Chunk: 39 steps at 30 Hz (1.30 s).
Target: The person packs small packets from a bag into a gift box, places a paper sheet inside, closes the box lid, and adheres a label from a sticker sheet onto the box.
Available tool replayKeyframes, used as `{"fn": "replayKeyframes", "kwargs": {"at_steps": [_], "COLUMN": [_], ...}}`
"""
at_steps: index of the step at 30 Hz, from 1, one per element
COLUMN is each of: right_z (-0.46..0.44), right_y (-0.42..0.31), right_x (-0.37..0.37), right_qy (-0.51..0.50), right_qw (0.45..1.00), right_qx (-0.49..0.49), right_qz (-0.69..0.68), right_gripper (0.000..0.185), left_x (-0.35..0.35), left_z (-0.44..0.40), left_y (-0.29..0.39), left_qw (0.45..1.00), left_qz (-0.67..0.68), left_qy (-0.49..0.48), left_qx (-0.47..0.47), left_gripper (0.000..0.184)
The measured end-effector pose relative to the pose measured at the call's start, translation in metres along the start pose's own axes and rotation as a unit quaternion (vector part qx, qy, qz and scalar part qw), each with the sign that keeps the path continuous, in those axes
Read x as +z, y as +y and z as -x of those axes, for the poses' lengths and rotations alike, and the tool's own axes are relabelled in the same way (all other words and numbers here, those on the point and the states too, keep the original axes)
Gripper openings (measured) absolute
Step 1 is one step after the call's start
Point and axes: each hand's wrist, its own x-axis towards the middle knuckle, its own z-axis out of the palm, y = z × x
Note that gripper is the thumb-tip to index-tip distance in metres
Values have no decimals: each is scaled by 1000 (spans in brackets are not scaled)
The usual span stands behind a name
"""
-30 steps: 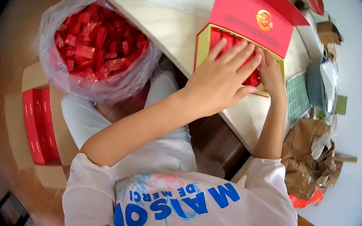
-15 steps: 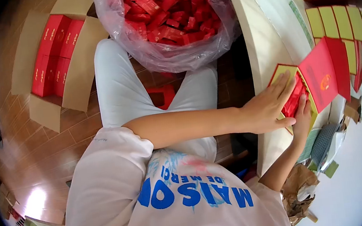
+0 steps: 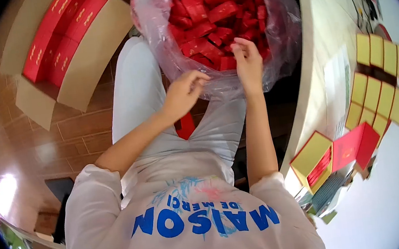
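Observation:
My left hand (image 3: 185, 94) hovers over the near rim of a clear plastic bag (image 3: 276, 40), its fingers loosely bent and a gap at the thumb. Nothing shows in it. Above the bag's near right part is my right hand (image 3: 249, 66), fingers partly bent and apart, no object visible in them. Its fingertips overlap the small red foil packets (image 3: 223, 11) that fill the bag; whether they touch any, I cannot tell. On the table at right stands an open red and yellow gift box (image 3: 311, 153), lid folded back, with red packets (image 3: 320, 167) inside.
Rows of yellow-sided boxes (image 3: 390, 93) stand on the pale table (image 3: 314, 25), beyond a white sheet (image 3: 337, 75). An open cardboard carton (image 3: 96, 52) holding red boxes (image 3: 54, 55) sits on the wooden floor at left. Something red (image 3: 186, 126) lies between my legs.
Both hands have left the gift box on the table and moved left to the bag of packets. The view has shifted, so the gift box appears lower in the picture.

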Motion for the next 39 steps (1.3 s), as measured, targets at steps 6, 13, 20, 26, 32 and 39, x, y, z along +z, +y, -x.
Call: {"fn": "replayKeyframes", "kwargs": {"at_steps": [6,13,20,26,32,39], "right_z": [-113,-175,-105,14,56,2], "right_y": [72,83,57,27,47,2], "right_x": [99,133,115,85,62,88], "right_qy": [-30,-109,0,-38,-146,-136], "right_qw": [990,937,957,998,977,960], "right_qx": [65,-136,-167,-28,-151,-240], "right_qz": [121,303,238,-40,37,59], "right_gripper": [59,75,32,15,28,27], "left_x": [-27,-25,-31,-38,-25,-17], "left_z": [-29,-49,-61,-61,-51,-53], "left_y": [-43,-58,-64,-41,-56,-69], "left_qw": [982,979,866,818,904,982], "left_qz": [124,155,410,493,368,163], "left_qy": [116,61,33,-21,57,84], "left_qx": [-83,-122,-284,-295,-212,-54], "left_gripper": [14,17,49,70,64,65]}}
